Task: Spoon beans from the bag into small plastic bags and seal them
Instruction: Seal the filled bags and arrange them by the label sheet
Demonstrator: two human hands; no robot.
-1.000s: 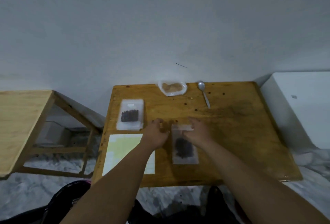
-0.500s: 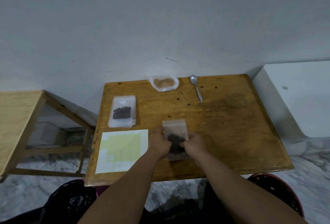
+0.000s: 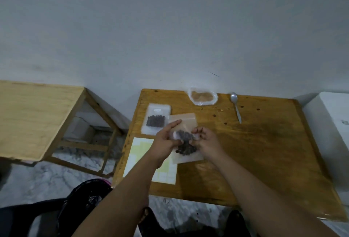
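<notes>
A small clear plastic bag [image 3: 186, 125] with dark beans in its lower half is held above the wooden table [image 3: 255, 151]. My left hand [image 3: 166, 142] grips its left side and my right hand [image 3: 204, 142] pinches its right side at the middle. A filled bag of dark beans [image 3: 156, 120] lies flat at the table's back left. The large open bag of brownish beans [image 3: 202, 97] sits at the back edge, with a metal spoon [image 3: 236, 106] lying to its right.
A white and yellow sheet of paper [image 3: 143, 153] lies under my left wrist near the front left of the table. A second wooden table [image 3: 34, 117] stands to the left. A white box [image 3: 330, 123] borders the right side.
Both hands have lifted the bean bag off the table and carried it left and toward the filled bag. My view has shifted so the table now sits further right.
</notes>
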